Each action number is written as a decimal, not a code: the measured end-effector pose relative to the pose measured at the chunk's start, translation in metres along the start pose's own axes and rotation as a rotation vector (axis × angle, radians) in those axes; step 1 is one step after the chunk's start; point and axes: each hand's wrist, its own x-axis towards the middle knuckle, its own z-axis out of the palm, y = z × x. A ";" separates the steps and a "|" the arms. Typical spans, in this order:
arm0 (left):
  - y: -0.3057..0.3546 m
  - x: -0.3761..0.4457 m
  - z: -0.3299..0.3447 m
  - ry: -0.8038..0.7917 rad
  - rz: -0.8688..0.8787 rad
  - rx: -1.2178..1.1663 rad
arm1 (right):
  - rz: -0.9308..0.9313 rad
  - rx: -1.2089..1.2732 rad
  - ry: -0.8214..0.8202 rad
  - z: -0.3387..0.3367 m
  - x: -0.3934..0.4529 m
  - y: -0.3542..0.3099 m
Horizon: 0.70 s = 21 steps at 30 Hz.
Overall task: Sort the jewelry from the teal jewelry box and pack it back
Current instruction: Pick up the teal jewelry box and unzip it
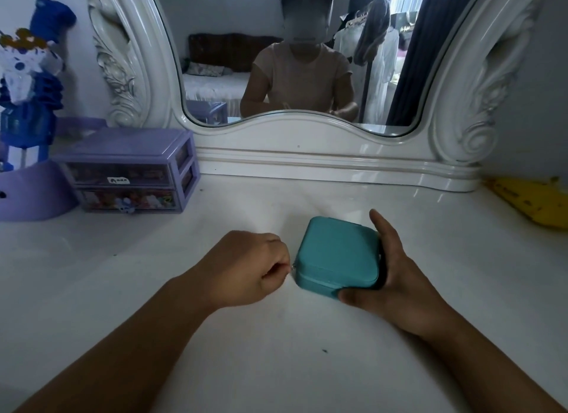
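A square teal jewelry box (pixel 336 253) lies closed on the white dressing table (pixel 215 351), near its middle. My right hand (pixel 396 274) grips the box from its right side, thumb on the front edge and fingers along the far right edge. My left hand (pixel 246 268) is curled at the box's left corner and pinches the small metal zipper pull (pixel 292 268) there. No jewelry shows; the lid hides the inside.
A purple two-drawer organiser (pixel 129 170) stands at the back left, beside a purple stand (pixel 27 197) with a blue and white ornament. The white carved mirror frame (pixel 307 154) runs along the back. A yellow object (pixel 531 200) lies at the far right.
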 end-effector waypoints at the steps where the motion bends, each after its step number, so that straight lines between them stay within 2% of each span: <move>1: 0.004 0.000 -0.001 -0.001 0.017 -0.011 | -0.007 -0.005 0.006 0.000 0.001 0.000; 9: 0.047 0.010 0.013 0.182 0.186 -0.118 | -0.032 -0.026 -0.028 0.002 0.004 0.004; 12: 0.034 0.013 0.005 0.326 0.152 -0.190 | -0.081 -0.073 -0.025 0.001 0.003 0.006; 14: 0.017 0.012 0.004 0.331 0.089 -0.159 | -0.181 -0.276 0.009 0.001 -0.001 0.006; 16: 0.005 0.012 0.009 0.227 0.066 -0.171 | -0.343 -0.470 0.079 0.004 -0.006 0.002; 18: 0.001 0.013 0.015 0.175 0.058 -0.223 | -0.565 -0.562 0.141 0.007 -0.008 -0.002; 21: 0.001 0.016 0.018 0.184 0.047 -0.281 | -0.810 -0.679 0.100 0.014 -0.008 -0.001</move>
